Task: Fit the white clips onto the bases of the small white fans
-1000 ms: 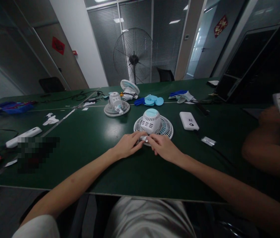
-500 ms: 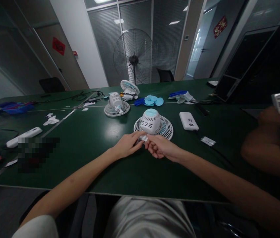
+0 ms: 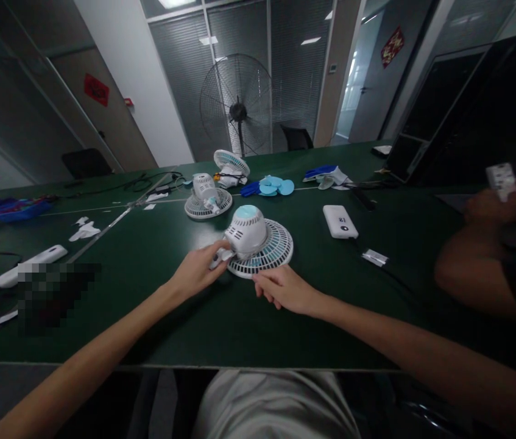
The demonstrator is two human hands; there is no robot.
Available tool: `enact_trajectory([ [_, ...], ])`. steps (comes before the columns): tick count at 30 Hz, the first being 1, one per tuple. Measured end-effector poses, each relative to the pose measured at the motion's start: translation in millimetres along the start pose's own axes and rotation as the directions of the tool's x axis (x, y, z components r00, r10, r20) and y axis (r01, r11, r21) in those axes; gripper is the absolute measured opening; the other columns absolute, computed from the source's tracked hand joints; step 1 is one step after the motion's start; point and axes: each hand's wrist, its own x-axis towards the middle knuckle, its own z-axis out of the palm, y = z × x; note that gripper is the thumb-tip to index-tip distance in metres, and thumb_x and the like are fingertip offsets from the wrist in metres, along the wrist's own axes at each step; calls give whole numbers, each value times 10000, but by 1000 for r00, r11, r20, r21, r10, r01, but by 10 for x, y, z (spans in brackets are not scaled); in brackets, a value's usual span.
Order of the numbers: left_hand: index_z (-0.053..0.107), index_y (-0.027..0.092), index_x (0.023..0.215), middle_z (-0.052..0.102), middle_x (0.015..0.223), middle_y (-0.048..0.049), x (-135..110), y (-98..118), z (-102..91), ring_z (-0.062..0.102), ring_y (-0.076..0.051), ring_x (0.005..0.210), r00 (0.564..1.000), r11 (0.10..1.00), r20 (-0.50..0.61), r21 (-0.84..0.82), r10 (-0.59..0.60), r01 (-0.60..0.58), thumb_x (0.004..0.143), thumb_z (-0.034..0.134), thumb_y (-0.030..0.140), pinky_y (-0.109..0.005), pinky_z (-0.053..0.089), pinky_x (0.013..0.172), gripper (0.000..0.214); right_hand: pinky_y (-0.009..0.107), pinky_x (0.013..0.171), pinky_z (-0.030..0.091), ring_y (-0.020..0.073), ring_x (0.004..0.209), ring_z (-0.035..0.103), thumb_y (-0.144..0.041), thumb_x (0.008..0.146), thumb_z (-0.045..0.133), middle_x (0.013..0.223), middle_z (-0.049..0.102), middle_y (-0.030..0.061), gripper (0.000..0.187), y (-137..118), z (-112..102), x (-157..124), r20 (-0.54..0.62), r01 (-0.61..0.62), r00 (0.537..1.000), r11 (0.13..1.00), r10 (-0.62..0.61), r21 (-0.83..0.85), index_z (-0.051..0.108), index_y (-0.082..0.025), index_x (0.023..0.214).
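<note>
A small white desk fan lies face down on the green table, its motor housing up with a light blue cap. My left hand grips the fan's clip or base piece at the left side of the housing, fingers closed on it. Just in front of the grille, my right hand rests on the table with its fingers curled loosely and nothing visible in them.
Two more small fans and blue fan blades lie farther back. A white power bank sits right of the fan, a small silver packet near it. Another person's arm is at right, holding a white object. A white remote-like bar lies left.
Both hands were pinching a small piece at the fan's front edge. Now my right hand has let go and dropped to the table, while my left holds the piece at the housing.
</note>
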Motion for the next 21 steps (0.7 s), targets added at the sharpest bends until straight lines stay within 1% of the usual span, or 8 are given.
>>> enact_trajectory([
  [4,547,295,1283,727,922,-20,-585,-379,-315,691,-226,687,977,971,-30,105,-212,214,974,511,487,-287,471,601,366,186,533,398,77,516,576,-497,1055,454,651,600,-28,454,-11,41,-46,29,57,998,990,-54,-128,683,-171,836],
  [7,541,360,1284,720,850,-5,-1020,-735,-501,699,-275,663,904,887,-165,189,-394,421,920,514,591,-319,485,569,432,196,544,394,80,511,574,-463,1067,426,641,588,-29,457,-6,32,-24,-8,44,999,990,-46,-131,686,-172,828],
  [10,544,371,1277,729,842,-15,-1245,-1123,-640,699,-292,644,807,798,-297,186,-511,573,875,528,637,-336,496,569,482,205,554,367,83,527,557,-428,1055,456,649,615,-23,423,-34,27,0,-23,61,997,978,-67,-201,714,-172,838],
  [11,547,366,1263,729,843,-19,-1254,-1252,-673,700,-291,653,773,766,-347,194,-530,612,866,528,640,-333,496,574,483,208,558,358,85,543,555,-413,1044,480,659,633,-20,396,-58,35,-4,-4,79,997,968,-82,-236,729,-174,850],
  [13,521,357,1289,726,834,-17,-1178,-1499,-718,695,-286,679,746,713,-365,250,-557,655,895,489,624,-327,493,598,477,212,572,352,93,581,567,-382,1015,532,687,669,-16,323,-131,80,-36,84,149,988,944,-130,-295,755,-182,892],
  [15,513,319,1299,720,811,-25,-1003,-1726,-732,679,-284,680,694,631,-417,301,-588,715,911,455,573,-327,485,612,467,211,600,369,99,629,598,-350,983,571,733,698,-14,252,-225,176,-104,217,270,954,908,-207,-320,767,-195,944],
  [18,494,276,1311,691,822,-17,-665,-2009,-699,659,-266,724,654,562,-467,340,-595,754,919,480,498,-310,482,645,451,215,643,401,112,717,645,-315,950,584,852,736,-9,194,-350,404,-240,398,473,853,822,-337,-318,748,-213,959],
  [21,487,238,1281,631,825,2,-356,-2193,-606,621,-235,755,610,574,-516,252,-601,779,938,520,433,-315,494,714,395,236,569,389,139,752,673,-389,949,592,946,752,8,211,-382,647,-364,579,627,710,733,-400,-263,712,-224,1002],
])
